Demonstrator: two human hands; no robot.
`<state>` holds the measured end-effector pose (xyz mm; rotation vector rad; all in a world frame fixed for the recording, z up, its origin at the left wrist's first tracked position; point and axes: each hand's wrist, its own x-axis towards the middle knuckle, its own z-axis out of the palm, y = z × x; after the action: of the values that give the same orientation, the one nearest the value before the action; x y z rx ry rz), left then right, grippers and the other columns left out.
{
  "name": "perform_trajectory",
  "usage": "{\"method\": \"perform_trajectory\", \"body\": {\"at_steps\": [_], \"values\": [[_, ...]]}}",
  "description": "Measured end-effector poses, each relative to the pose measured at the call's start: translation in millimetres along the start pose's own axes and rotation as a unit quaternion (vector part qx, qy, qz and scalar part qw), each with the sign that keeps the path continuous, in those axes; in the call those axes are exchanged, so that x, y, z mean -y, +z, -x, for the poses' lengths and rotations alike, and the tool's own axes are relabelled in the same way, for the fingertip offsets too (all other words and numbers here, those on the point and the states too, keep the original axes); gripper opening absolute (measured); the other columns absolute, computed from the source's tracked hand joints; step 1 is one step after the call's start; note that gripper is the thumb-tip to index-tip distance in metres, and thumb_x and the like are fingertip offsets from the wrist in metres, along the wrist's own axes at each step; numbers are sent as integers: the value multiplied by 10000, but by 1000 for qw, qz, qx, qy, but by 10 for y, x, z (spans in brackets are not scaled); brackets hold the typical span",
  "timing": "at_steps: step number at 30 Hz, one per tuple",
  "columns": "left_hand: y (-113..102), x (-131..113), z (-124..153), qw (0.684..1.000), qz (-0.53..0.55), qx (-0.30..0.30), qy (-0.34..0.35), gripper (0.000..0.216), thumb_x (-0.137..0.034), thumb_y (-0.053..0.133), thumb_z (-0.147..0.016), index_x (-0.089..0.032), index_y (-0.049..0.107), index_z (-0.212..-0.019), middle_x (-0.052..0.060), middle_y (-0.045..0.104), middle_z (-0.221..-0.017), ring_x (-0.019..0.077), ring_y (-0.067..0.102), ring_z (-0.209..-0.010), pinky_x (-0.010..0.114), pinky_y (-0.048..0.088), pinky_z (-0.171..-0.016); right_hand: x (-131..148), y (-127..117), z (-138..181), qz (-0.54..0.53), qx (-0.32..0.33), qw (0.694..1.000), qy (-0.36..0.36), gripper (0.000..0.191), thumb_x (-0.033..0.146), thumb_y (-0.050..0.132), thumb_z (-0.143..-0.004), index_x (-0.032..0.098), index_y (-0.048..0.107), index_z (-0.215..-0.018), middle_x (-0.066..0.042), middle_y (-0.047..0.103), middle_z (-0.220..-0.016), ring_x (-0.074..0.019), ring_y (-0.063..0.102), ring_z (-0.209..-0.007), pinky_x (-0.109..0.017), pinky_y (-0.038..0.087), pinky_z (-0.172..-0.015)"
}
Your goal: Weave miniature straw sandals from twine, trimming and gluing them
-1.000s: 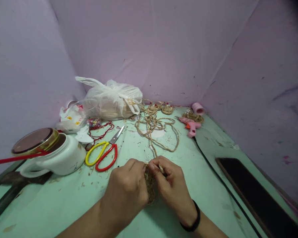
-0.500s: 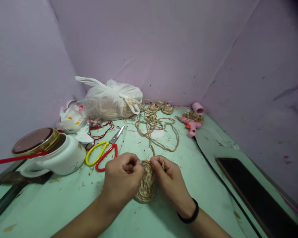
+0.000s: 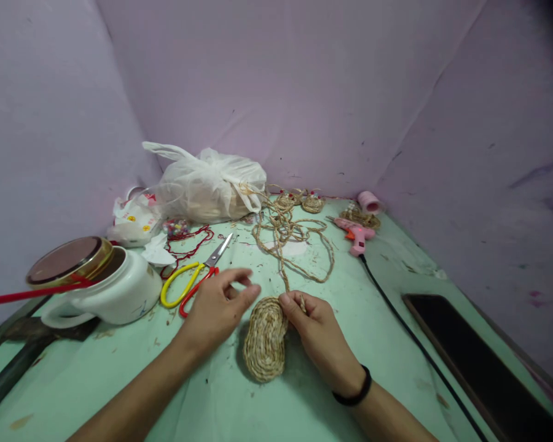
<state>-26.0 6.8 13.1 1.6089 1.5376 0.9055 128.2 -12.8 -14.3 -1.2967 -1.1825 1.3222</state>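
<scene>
An oval coil of tan braided straw cord (image 3: 264, 344) hangs just over the green tabletop in front of me. My right hand (image 3: 311, 313) pinches its upper right edge between thumb and fingers, with a short cord end poking out by the fingers. From that edge the loose straw cord (image 3: 283, 264) runs back to a tangle. My left hand (image 3: 221, 304) is off the coil, to its upper left, thumb and forefinger apart with nothing visible between them. Beside it lie scissors (image 3: 198, 276) with one yellow and one red handle, the left hand partly covering the red one.
At left stand a white enamel mug (image 3: 124, 291) with a lid (image 3: 69, 264) and a hammer (image 3: 32, 341). A white plastic bag (image 3: 207, 184) sits behind. To the right are a pink glue gun (image 3: 357, 235), its black cable (image 3: 405, 331) and a dark phone (image 3: 474, 362).
My left hand has let go of the coil's top edge and moved left, its fingers parting. More of the coil shows. The right hand keeps its pinch.
</scene>
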Motion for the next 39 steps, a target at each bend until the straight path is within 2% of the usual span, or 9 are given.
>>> {"method": "perform_trajectory", "body": {"at_steps": [1,3,6,9,14,19,30,35,39], "values": [[34,-21,29,996,57,59,-25,283,-357,612,-662,-127,649,-821,48,649,-735,130,519,-556,248,408,-537,4,-4,-3,-5,1,1000,-3,336,465,569,-696,152,533,-580,37,428,-510,-98,352,-494,-235,279,-486],[93,-39,76,982,145,105,-66,230,-342,643,-630,-116,640,-672,30,618,-599,129,518,-545,232,401,-512,11,-17,-10,-13,8,1000,-4,359,484,565,-693,152,534,-558,42,409,-488,-97,344,-481,-236,267,-477],[139,-23,103,972,201,71,-97,212,-322,660,-605,-114,615,-610,17,592,-558,111,492,-513,220,381,-482,34,-45,-18,-21,21,1000,-2,368,494,536,-711,143,566,-605,32,432,-492,-104,372,-487,-242,279,-484],[142,-14,97,974,194,63,-98,212,-318,664,-595,-113,607,-596,6,569,-538,99,467,-501,211,363,-470,71,-60,-11,-4,30,1000,-1,317,457,575,-690,147,572,-623,25,466,-521,-105,393,-502,-243,301,-497],[164,-36,115,961,224,126,-100,212,-283,690,-544,-111,596,-624,-9,558,-537,103,477,-515,215,368,-489,98,-41,10,11,40,999,-11,243,390,584,-683,156,543,-631,20,488,-580,-107,406,-545,-245,323,-531],[175,-16,127,942,276,157,-107,172,-234,686,-541,-106,609,-628,-3,584,-549,104,491,-518,218,372,-501,56,-25,4,9,63,998,-21,246,382,534,-721,173,467,-608,41,407,-557,-102,347,-534,-243,283,-511],[121,65,81,924,309,216,-61,102,-157,683,-558,-102,650,-637,1,598,-572,98,502,-534,206,375,-510,37,-68,-5,-98,115,988,40,347,467,636,-653,147,509,-611,42,420,-548,-83,338,-525,-234,274,-518],[119,65,63,925,311,191,-110,137,-183,710,-525,-101,635,-604,10,610,-534,97,504,-494,207,381,-487,81,-138,-34,-105,128,985,50,334,445,692,-618,129,588,-656,40,479,-538,-70,379,-505,-220,295,-512],[75,5,63,942,283,159,-87,154,-207,705,-528,-109,616,-605,-1,588,-521,96,491,-477,208,377,-467,137,-174,-25,-86,148,985,36,297,374,710,-616,139,617,-772,5,583,-653,-95,491,-582,-233,367,-578]]}}
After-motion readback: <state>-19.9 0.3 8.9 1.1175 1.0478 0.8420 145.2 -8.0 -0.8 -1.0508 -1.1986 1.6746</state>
